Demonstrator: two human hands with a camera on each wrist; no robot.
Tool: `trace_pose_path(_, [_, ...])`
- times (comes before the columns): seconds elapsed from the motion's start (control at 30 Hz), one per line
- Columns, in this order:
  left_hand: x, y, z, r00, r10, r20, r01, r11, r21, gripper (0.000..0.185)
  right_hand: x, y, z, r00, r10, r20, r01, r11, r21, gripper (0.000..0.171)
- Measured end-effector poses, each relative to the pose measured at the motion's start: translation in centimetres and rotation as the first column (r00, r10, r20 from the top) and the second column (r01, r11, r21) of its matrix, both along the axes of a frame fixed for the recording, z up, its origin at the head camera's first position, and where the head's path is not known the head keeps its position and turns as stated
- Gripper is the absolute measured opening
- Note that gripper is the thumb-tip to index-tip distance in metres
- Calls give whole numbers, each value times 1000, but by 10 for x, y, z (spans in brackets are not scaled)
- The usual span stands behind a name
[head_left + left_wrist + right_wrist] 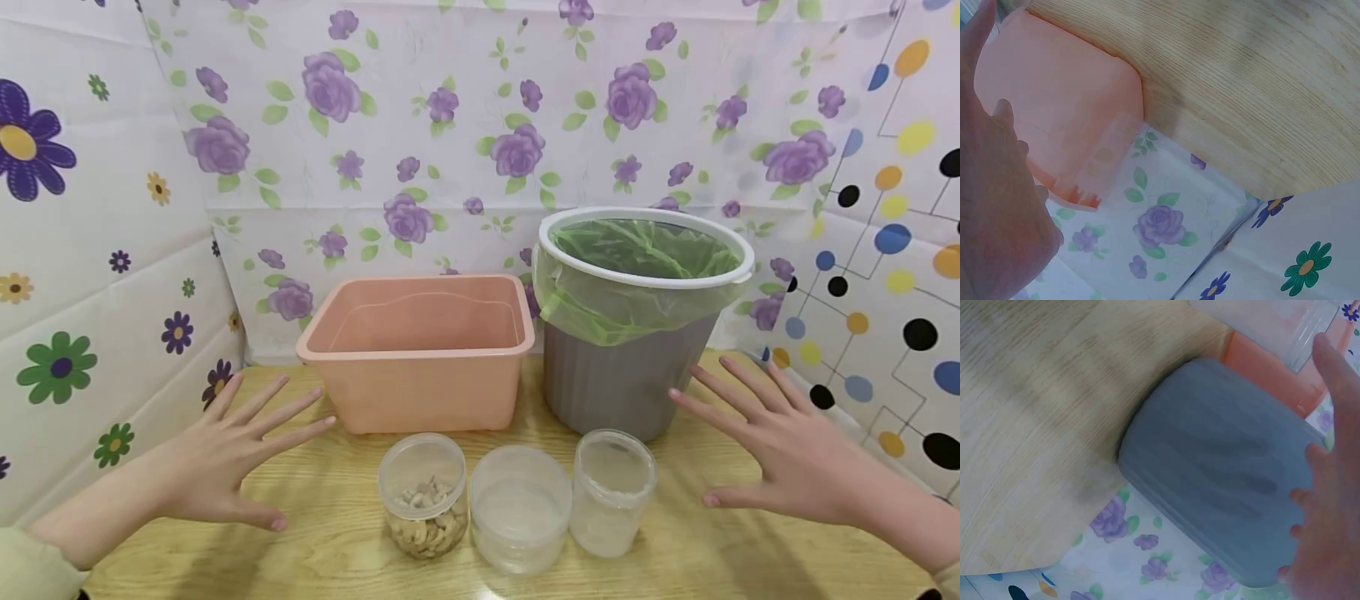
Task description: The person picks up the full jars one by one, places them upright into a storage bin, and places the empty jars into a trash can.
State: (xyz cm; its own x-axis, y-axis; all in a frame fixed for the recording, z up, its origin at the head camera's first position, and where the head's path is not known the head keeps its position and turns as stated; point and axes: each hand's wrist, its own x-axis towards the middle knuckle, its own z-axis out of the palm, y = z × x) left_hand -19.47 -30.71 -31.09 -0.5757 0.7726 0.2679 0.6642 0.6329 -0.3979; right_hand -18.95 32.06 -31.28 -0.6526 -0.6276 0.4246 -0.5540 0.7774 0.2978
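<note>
My left hand hovers over the table with fingers spread, left of a pink plastic tub, and holds nothing. On the other side my right hand is also spread and holds nothing, nearest to a grey trash bin. Between the hands stand three clear plastic jars. The left jar has pale cashew-like nuts in its lower part. A wide, low jar is in the middle, and a narrower, taller jar stands on the right. Both look without contents.
A green bag lines the bin and folds over its white rim. Bin and tub stand side by side at the back of the wooden table. Patterned cloth hangs behind and along both sides.
</note>
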Motion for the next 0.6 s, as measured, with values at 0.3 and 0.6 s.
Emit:
trace_pose_path(0.3, [-1,2,2,999,23,36,-24,1000,6,97,-3,-6,18,995,89,-37,-89,996,8,97])
trace_pose_path(0.6, [-4,7,4,998,31,61,-33,999,18,93,-6,-12,42,988,146,-53,-146,989,3,94])
